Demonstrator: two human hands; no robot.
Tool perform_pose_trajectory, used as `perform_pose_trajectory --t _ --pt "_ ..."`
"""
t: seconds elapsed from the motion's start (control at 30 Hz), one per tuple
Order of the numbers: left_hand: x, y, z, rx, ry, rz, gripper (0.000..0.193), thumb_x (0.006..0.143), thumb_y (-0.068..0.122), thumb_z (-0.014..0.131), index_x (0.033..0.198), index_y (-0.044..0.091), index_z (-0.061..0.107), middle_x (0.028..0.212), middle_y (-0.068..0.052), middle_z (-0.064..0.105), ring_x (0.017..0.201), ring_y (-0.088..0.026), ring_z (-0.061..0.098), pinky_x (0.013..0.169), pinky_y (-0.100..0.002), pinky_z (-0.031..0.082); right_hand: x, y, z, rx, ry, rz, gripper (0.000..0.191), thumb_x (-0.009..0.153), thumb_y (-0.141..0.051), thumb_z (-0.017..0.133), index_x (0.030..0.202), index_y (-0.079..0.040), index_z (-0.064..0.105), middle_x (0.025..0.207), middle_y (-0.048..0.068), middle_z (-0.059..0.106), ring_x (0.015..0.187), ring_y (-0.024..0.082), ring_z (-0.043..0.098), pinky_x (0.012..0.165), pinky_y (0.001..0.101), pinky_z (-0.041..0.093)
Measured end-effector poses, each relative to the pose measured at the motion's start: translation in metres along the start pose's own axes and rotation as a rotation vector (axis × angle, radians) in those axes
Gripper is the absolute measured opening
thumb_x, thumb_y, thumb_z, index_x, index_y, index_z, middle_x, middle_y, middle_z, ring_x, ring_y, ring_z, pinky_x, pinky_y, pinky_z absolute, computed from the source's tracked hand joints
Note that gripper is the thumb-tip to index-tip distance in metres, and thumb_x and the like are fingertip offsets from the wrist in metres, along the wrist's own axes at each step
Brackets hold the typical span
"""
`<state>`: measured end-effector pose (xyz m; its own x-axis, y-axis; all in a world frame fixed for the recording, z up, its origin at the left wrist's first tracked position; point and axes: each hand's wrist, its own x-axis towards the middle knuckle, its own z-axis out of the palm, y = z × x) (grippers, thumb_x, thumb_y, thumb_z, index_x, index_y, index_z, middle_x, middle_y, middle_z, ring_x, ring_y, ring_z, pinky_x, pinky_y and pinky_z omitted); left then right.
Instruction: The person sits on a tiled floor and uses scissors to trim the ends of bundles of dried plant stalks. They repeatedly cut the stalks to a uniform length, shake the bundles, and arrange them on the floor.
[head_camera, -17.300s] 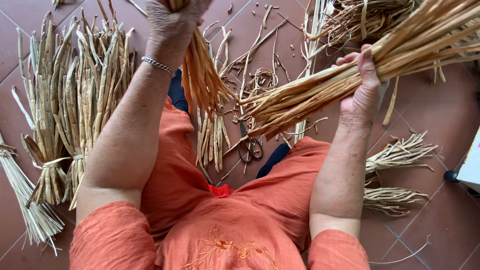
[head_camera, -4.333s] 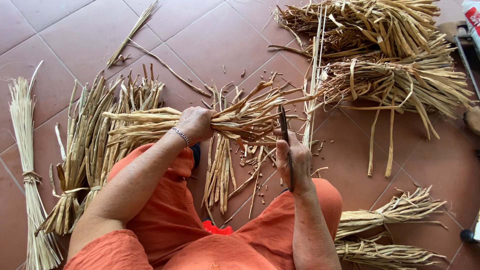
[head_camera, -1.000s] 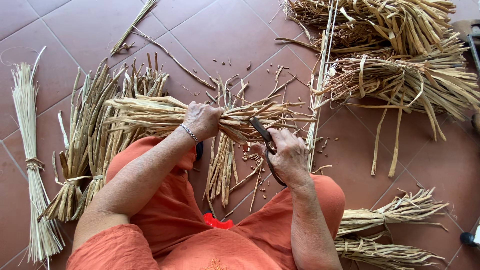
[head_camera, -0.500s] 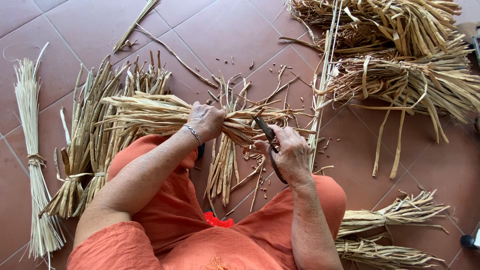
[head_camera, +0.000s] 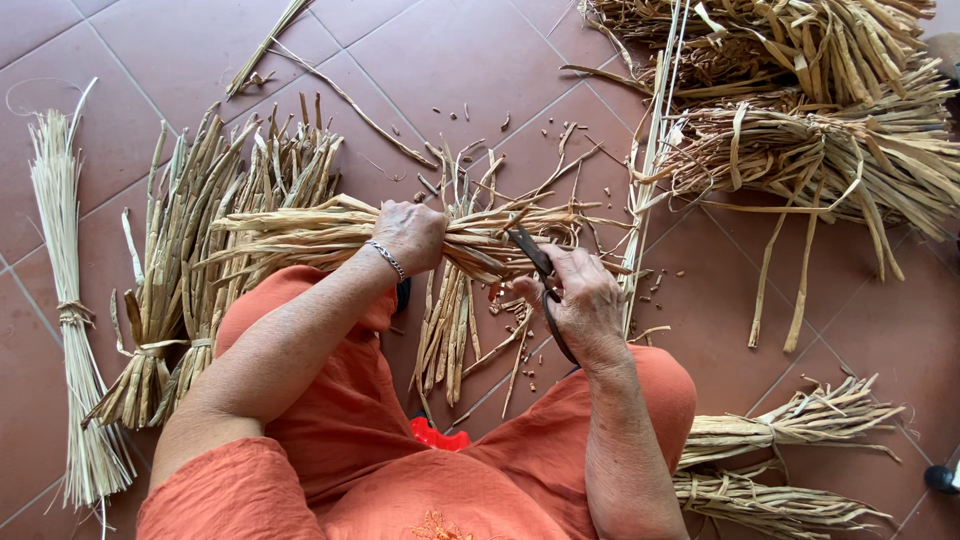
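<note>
My left hand (head_camera: 411, 236), with a bracelet on the wrist, is closed around the middle of a bundle of dried straw leaves (head_camera: 300, 232) held sideways above my lap. My right hand (head_camera: 583, 300) grips dark metal scissors (head_camera: 532, 262); their blades are at the right-hand end of that bundle, where short cut pieces lie scattered. I sit on the tiled floor in orange clothes.
Tied straw bundles lie to my left (head_camera: 160, 300), with a thin pale sheaf (head_camera: 70, 300) at the far left. A big loose pile (head_camera: 810, 110) fills the upper right. Two small tied bundles (head_camera: 790, 430) lie at the lower right. Another bundle (head_camera: 450, 320) lies between my knees.
Over the last second both hands have stayed in place on the bundle; the scissors have shifted only slightly at its end. Earlier I lifted straw from the pile.
</note>
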<state>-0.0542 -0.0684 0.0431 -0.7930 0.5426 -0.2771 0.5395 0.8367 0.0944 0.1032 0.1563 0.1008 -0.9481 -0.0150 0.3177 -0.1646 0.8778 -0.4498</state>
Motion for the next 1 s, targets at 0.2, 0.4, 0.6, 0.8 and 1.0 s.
perform_pose_trajectory --t 0.2,0.4,0.6,0.8,1.0 --pt "0.000 0.003 0.003 0.067 -0.014 0.004 0.013 0.092 0.026 0.071 0.091 0.014 0.074 0.078 -0.009 0.074 0.074 -0.025 0.074 0.078 -0.044 0.048 -0.002 0.005 0.006 -0.047 -0.047 0.031 0.063 0.097 -0.065 0.054 0.127 -0.011 0.066 0.089 0.010 0.062 0.087 0.029 0.063 0.078 0.0454 0.050" --pt "-0.002 0.004 0.002 0.083 0.016 0.017 0.015 0.093 0.029 0.072 0.093 0.013 0.072 0.076 -0.007 0.073 0.071 -0.024 0.073 0.078 -0.045 0.047 -0.004 0.020 0.022 -0.050 -0.054 0.122 0.070 0.103 -0.067 0.040 0.126 -0.005 0.064 0.090 0.012 0.070 0.077 0.028 0.071 0.069 0.0446 0.057" --pt "-0.001 0.002 0.001 0.074 0.043 0.011 0.014 0.089 0.029 0.074 0.092 0.015 0.073 0.077 -0.007 0.073 0.074 -0.025 0.073 0.079 -0.045 0.047 -0.012 0.024 0.029 0.099 -0.031 0.185 0.063 0.103 -0.063 0.037 0.115 -0.011 0.071 0.062 0.005 0.066 0.056 0.018 0.067 0.052 0.0346 0.051" --pt "0.001 -0.023 -0.005 -0.125 0.214 -0.006 0.016 0.087 0.033 0.074 0.092 0.018 0.074 0.082 -0.012 0.074 0.081 -0.032 0.073 0.076 -0.046 0.054 -0.011 0.037 0.013 0.791 0.263 0.444 0.067 0.105 -0.063 0.045 0.116 -0.001 0.068 0.062 -0.007 0.046 0.049 0.004 0.041 0.042 0.0200 0.031" --pt "-0.002 -0.032 -0.012 -0.244 0.307 0.024 0.021 0.084 0.037 0.076 0.092 0.017 0.074 0.083 -0.012 0.074 0.083 -0.035 0.071 0.075 -0.047 0.055 -0.011 0.049 0.001 0.955 0.323 0.345 0.071 0.105 -0.066 0.043 0.125 0.001 0.060 0.070 -0.004 0.048 0.057 0.004 0.045 0.051 0.0197 0.036"
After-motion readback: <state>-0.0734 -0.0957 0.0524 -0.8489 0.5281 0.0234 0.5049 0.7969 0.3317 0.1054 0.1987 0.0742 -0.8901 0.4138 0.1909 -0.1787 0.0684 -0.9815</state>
